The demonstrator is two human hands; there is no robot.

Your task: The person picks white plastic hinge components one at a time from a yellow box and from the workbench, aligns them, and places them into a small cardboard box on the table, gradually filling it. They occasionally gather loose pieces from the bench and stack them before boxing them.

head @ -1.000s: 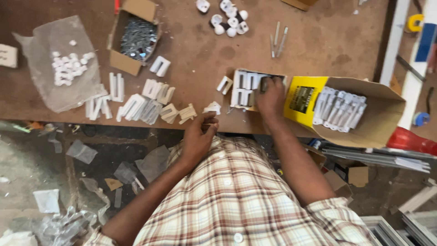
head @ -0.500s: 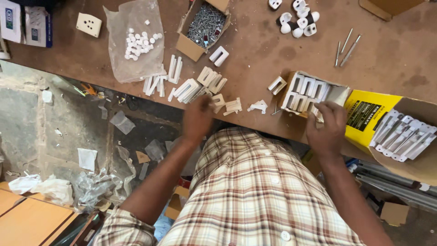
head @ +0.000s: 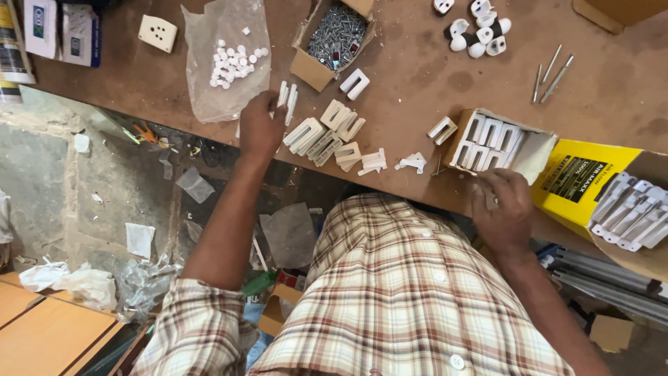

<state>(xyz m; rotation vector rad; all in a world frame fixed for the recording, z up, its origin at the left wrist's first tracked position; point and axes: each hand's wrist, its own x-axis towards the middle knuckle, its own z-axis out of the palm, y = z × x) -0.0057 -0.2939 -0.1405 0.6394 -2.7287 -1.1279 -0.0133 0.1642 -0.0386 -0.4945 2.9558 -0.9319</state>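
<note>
My left hand [head: 260, 127] reaches to the wooden bench's [head: 417, 90] front edge. Its fingers rest on upright white clips [head: 287, 96] beside a clear plastic bag [head: 202, 97] of small white caps. Whether it grips one is hidden. A loose pile of white U-shaped clips [head: 327, 136] lies just right of it. My right hand [head: 502, 205] hovers at the bench edge below a small open box of white clips [head: 487, 136], fingers curled around a small pale clip.
A cardboard box of screws [head: 334, 35] stands at the back. White round fittings [head: 476, 31] and long metal screws [head: 553, 69] lie at the back right. A yellow box [head: 577, 184] holds long white parts [head: 633, 212]. A white socket plate [head: 158, 33] lies far left. Scraps litter the floor.
My left hand has moved from the bench's front edge near the clip pile to the clips beside the plastic bag. My right hand has drawn back from the small box toward my body.
</note>
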